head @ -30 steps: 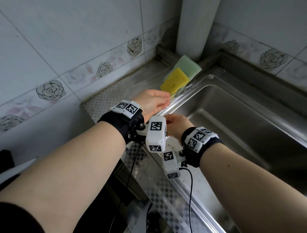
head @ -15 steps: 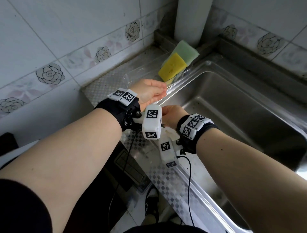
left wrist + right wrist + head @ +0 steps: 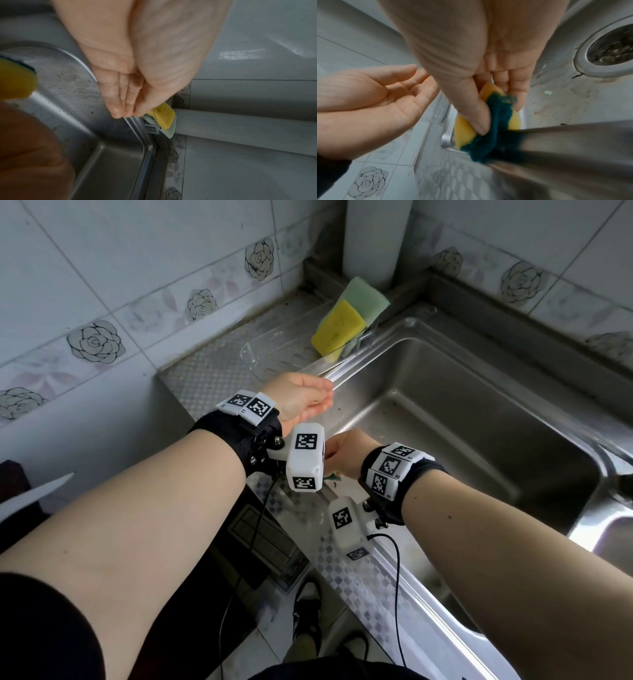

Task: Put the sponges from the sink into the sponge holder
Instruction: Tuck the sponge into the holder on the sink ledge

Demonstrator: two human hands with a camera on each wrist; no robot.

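Observation:
A clear plastic sponge holder (image 3: 270, 354) lies on the counter left of the steel sink (image 3: 479, 419). At its far end a yellow sponge (image 3: 337, 332) leans on a pale green sponge (image 3: 368, 294); both also show in the left wrist view, the yellow sponge (image 3: 163, 115) in front. My right hand (image 3: 346, 450) grips a squeezed yellow sponge with a dark green scouring side (image 3: 494, 121) over the sink's near left corner. My left hand (image 3: 301, 398) hovers with straight fingers and holds nothing, just above the sink rim near the holder.
A white pipe (image 3: 373, 237) rises in the corner behind the sponges. Tiled walls close the back and left. The sink drain (image 3: 611, 50) lies near my right hand. The patterned counter edge (image 3: 342, 563) runs along the front.
Both hands have drawn back slightly from the holder toward the sink's near left corner. The right hand keeps its grip on the sponge.

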